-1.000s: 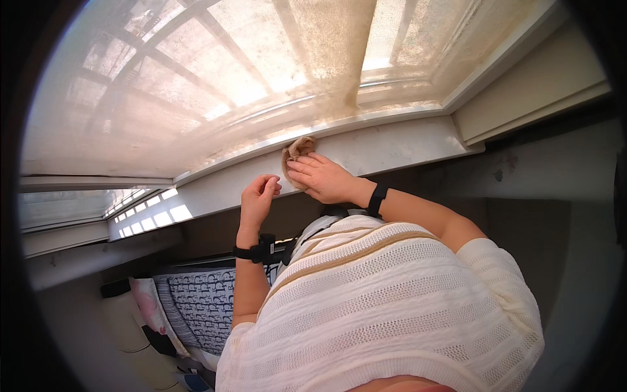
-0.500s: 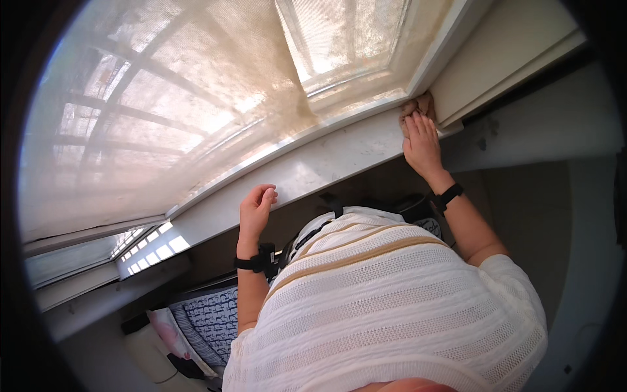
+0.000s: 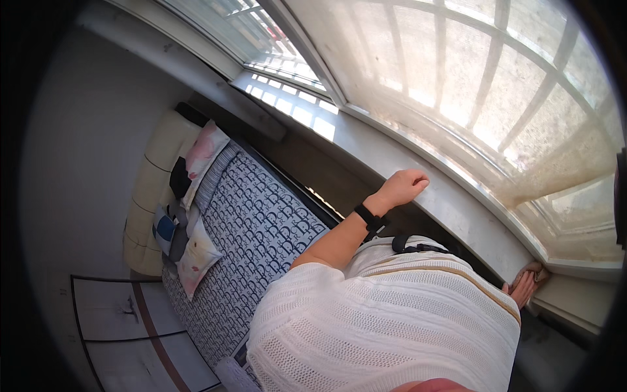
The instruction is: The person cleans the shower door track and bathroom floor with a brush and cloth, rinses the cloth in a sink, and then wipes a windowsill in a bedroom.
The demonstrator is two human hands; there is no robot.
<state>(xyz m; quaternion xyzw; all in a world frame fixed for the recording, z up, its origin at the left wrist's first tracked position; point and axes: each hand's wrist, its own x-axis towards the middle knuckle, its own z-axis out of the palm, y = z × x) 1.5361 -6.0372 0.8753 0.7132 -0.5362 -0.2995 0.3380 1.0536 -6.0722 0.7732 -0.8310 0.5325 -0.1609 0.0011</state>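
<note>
My right hand presses a crumpled brown cloth onto the right end of the white windowsill, in the corner by the window frame. My body hides part of that arm. My left hand hovers at the sill's near edge, fingers curled in, with nothing visible in it. A black band circles my left wrist. Over the sill stands a window with a pale, sheer covering and bars behind it.
A bed with a patterned cover, several pillows and a cream headboard stands to the left. A sliding-door wardrobe is at lower left. Sunlight falls on the sill near an open window part. A cream panel adjoins the sill's right end.
The view has swung left, bringing the bed and wardrobe into sight. My right hand stays on the cloth in the same sill corner. My left hand remains curled near the sill.
</note>
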